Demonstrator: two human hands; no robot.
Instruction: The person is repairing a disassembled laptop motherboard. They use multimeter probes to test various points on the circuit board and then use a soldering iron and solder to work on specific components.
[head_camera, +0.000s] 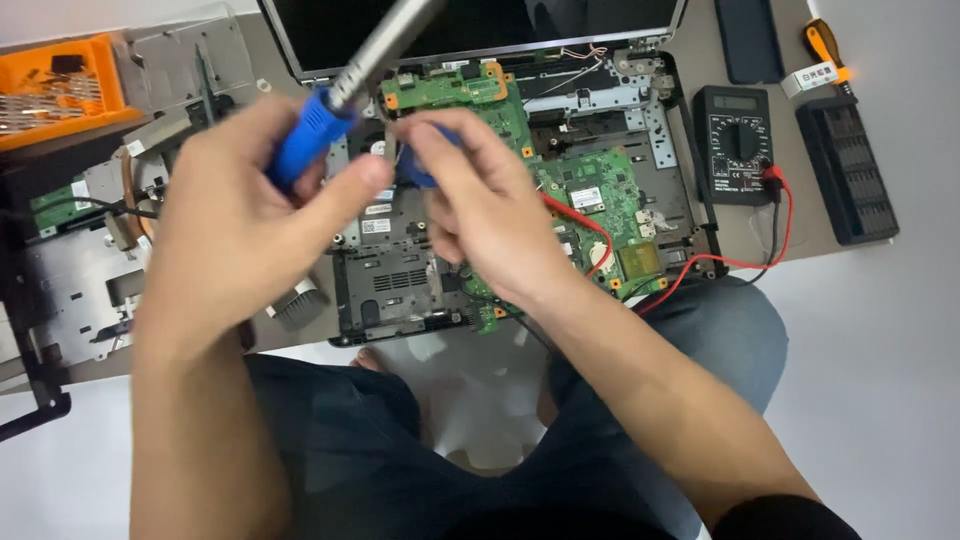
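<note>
**Soldering iron held over an opened laptop**

Left hand (235, 215) closed around the blue handle of a soldering iron (345, 85), metal barrel slanting up and away toward the top edge. Right hand (480, 190) pinched shut, fingertips meeting just beside the blue grip, apparently on a small blue part and a thin pale strand; hard to say exactly what. Both hands raised above the opened laptop base (400, 280), over its middle.

Judged as a tool-readying step: fingers working at the iron's grip end, not yet at the board. Next move likely calls for a steady left grip, a clean release by the right, and care with a possibly hot barrel near the screen (480, 25) behind.

Beneath and beyond: green circuit board (600, 195) seated in the right half of the chassis, red probe lead (700, 265) looping across it from a black multimeter (735, 145) on the tabletop (700, 40). Further right, a black bit case (848, 170) and an orange-handled tool (825, 45). Far left, an orange parts tray (60, 90) and removed metal plates (75, 285).

Hidden or unclear: iron's tip cut off by the top edge; item between right fingertips blurred; board area under both hands covered; whether the iron is powered, not shown. Lap in dark trousers below the tabletop.
</note>
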